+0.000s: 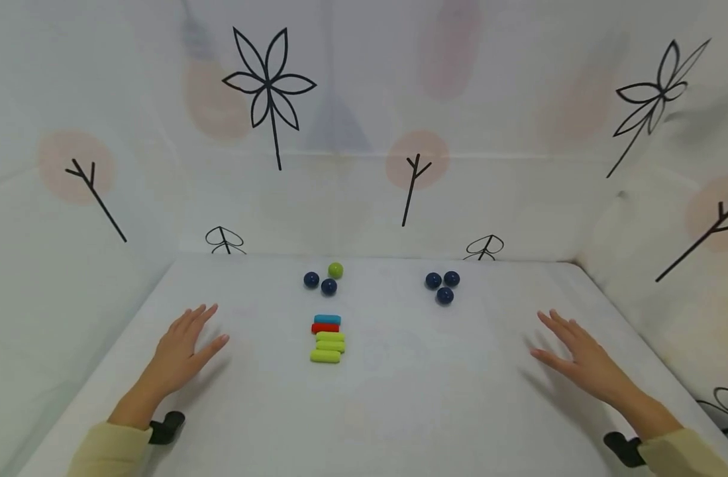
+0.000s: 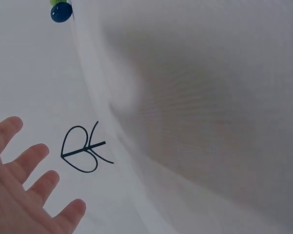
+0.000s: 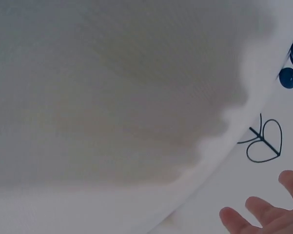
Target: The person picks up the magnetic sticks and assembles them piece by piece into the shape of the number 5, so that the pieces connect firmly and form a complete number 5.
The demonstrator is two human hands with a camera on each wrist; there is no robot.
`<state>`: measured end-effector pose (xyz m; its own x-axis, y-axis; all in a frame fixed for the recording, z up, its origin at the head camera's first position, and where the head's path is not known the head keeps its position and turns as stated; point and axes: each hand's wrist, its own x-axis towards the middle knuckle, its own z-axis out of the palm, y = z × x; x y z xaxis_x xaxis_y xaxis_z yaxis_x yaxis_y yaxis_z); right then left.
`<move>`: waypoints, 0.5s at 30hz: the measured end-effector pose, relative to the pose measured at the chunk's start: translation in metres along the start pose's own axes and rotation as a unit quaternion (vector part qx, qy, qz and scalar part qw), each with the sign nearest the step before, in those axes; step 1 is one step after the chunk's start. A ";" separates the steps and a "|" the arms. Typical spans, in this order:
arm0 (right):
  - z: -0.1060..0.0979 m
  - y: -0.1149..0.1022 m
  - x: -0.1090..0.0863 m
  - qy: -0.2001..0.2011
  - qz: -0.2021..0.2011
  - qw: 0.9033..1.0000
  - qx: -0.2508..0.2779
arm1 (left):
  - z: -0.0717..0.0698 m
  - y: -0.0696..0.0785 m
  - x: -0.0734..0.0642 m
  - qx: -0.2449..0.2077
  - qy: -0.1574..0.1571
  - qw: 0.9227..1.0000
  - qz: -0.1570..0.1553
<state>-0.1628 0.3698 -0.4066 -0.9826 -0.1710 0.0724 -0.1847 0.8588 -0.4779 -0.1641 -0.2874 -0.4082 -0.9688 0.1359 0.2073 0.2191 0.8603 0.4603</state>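
My left hand (image 1: 181, 354) hovers over the left side of the white table with its fingers spread, holding nothing. On the right side, my right hand (image 1: 587, 361) is likewise spread, with a shadow beneath it. Between them, left of the middle, lies a column of short rounded sticks: a blue stick (image 1: 327, 319) at the far end, a red stick (image 1: 325, 328), then several yellow-green sticks (image 1: 330, 346). Behind these sit a green ball (image 1: 336, 270) and two dark blue balls (image 1: 329, 287). Farther right is a cluster of three dark blue balls (image 1: 444, 296).
White cloth walls (image 1: 352, 205) printed with line-drawn flowers and twigs stand behind and beside the table (image 1: 399, 397). Dark straps (image 1: 167, 428) sit at both wrists, by the pale yellow sleeves (image 1: 110, 450).
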 end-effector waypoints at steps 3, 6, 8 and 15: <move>0.002 -0.003 0.003 0.000 -0.001 1.000 0.009 | 0.000 0.003 0.002 -0.014 0.004 1.000 -0.001; 0.002 -0.006 0.005 0.003 -0.007 1.000 0.006 | 0.000 0.006 0.005 -0.028 0.003 1.000 -0.003; 0.003 -0.008 0.006 0.004 -0.010 1.000 0.005 | 0.001 0.008 0.007 -0.037 0.001 0.999 -0.006; 0.004 -0.013 0.009 0.007 -0.020 1.000 0.016 | 0.006 0.011 0.008 -0.051 0.003 0.999 -0.002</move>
<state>-0.1688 0.3548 -0.4035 -0.9747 -0.1977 0.1041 -0.2231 0.8354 -0.5023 -0.1706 -0.2742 -0.4067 -0.9690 0.1296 0.2104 0.2264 0.8068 0.5458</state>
